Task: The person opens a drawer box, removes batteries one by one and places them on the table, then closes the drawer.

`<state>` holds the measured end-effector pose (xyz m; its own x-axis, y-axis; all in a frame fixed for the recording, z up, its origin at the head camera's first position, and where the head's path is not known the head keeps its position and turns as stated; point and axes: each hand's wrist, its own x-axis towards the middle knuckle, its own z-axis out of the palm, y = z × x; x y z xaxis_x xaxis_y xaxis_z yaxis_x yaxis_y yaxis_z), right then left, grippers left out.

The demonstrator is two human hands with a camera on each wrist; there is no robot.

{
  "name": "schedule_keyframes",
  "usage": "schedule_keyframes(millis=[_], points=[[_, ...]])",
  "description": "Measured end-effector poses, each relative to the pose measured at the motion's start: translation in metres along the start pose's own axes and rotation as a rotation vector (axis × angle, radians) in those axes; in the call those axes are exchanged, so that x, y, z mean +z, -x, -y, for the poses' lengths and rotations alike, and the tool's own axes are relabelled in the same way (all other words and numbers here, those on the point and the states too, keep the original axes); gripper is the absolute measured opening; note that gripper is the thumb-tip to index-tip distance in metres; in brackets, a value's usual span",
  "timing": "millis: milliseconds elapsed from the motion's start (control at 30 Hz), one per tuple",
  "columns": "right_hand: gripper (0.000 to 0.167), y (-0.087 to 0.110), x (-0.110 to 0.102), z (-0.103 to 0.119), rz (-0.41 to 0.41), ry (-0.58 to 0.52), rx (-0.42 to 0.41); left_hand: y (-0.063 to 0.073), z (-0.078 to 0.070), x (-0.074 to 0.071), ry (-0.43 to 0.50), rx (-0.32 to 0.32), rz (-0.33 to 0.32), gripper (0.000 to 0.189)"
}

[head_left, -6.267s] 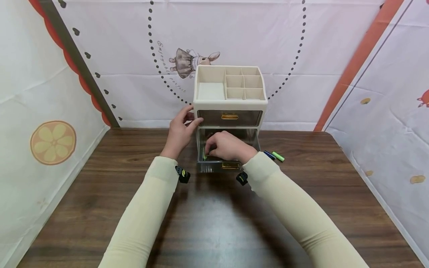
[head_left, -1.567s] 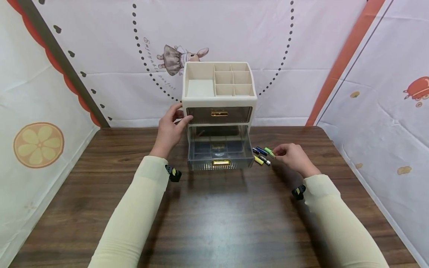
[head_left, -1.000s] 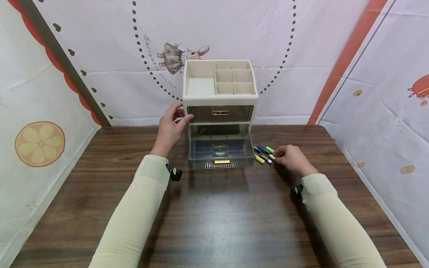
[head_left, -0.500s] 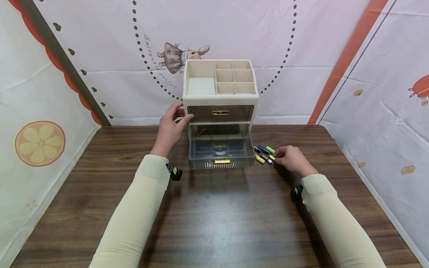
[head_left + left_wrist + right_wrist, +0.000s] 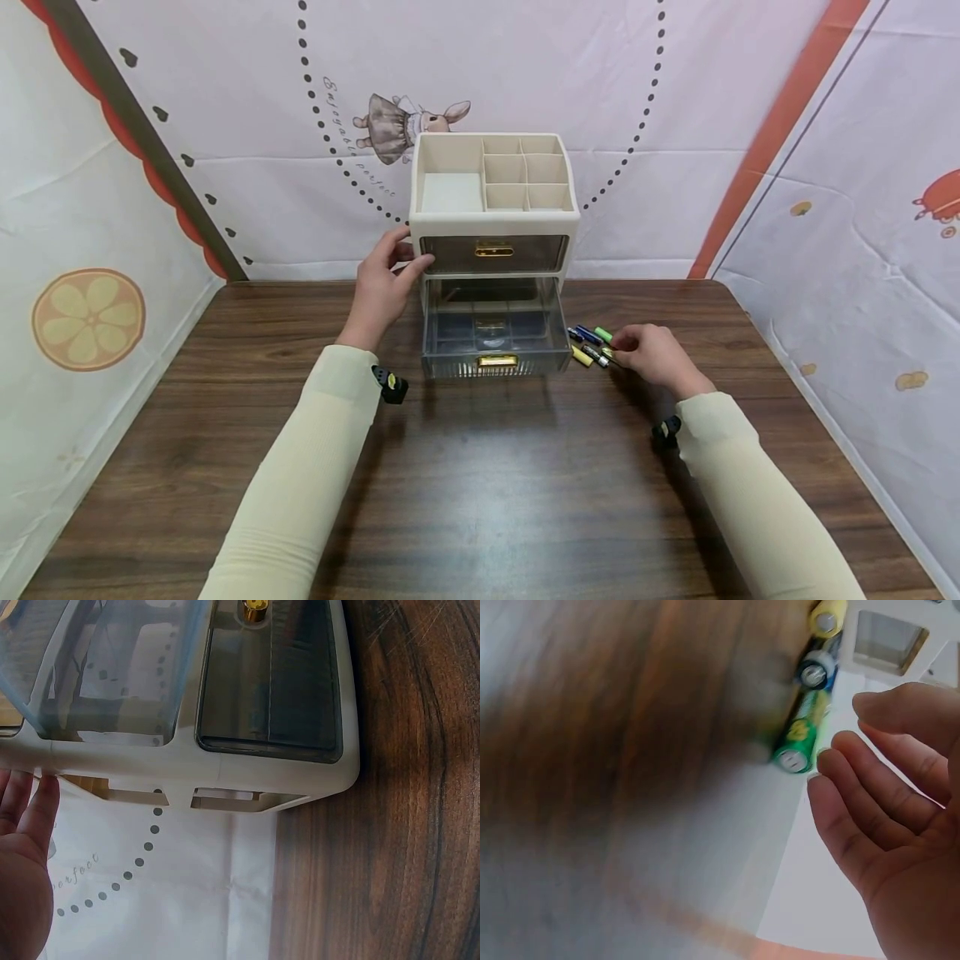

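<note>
A cream desk organizer [image 5: 495, 222] stands at the back of the table, its lower clear drawer [image 5: 491, 364] pulled out. My left hand [image 5: 380, 287] holds the organizer's left edge, thumb at the front and fingers along the side. Right of the drawer lies a small group of batteries. Among them are a yellow battery [image 5: 582, 357], a blue battery [image 5: 588, 335] and a light green battery [image 5: 603, 334]. My right hand [image 5: 656, 357] is beside the group, nearest a green battery [image 5: 796, 746]. In the right wrist view its fingers are bent, with nothing between them and the thumb.
The upper dark drawer [image 5: 492, 254] is closed. On top of the organizer is a divided tray [image 5: 525, 185]. Printed cloth [image 5: 300, 208] hangs behind and at both sides of the wooden table [image 5: 480, 483].
Since the earliest frame my right hand has moved from inside the drawer to the table at the right, where more batteries now lie. Lately the battery at its fingertips has turned slightly; the left hand stays.
</note>
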<state>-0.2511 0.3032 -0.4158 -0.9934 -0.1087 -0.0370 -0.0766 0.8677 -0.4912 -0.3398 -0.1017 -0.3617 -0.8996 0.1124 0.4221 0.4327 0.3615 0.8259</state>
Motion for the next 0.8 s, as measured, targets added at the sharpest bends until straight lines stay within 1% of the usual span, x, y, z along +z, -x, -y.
schedule_keyframes(millis=[133,233,367,633,800], points=[[0.021,0.004,-0.001,0.011,-0.039,-0.032,-0.017,0.000,0.000,0.000,0.005,-0.002,0.000,0.052],[0.023,0.008,-0.001,0.020,-0.055,-0.077,-0.027,-0.001,0.000,0.000,0.008,-0.007,-0.001,0.052],[0.027,0.015,-0.001,0.033,-0.059,-0.167,-0.047,-0.001,-0.001,0.000,0.008,-0.018,-0.002,0.052],[0.035,0.030,0.003,0.060,-0.077,-0.347,-0.131,-0.002,0.000,0.001,0.019,-0.016,-0.001,0.052],[0.033,0.037,0.012,0.068,-0.113,-0.468,-0.159,-0.001,-0.001,0.001,0.017,-0.018,-0.002,0.052]])
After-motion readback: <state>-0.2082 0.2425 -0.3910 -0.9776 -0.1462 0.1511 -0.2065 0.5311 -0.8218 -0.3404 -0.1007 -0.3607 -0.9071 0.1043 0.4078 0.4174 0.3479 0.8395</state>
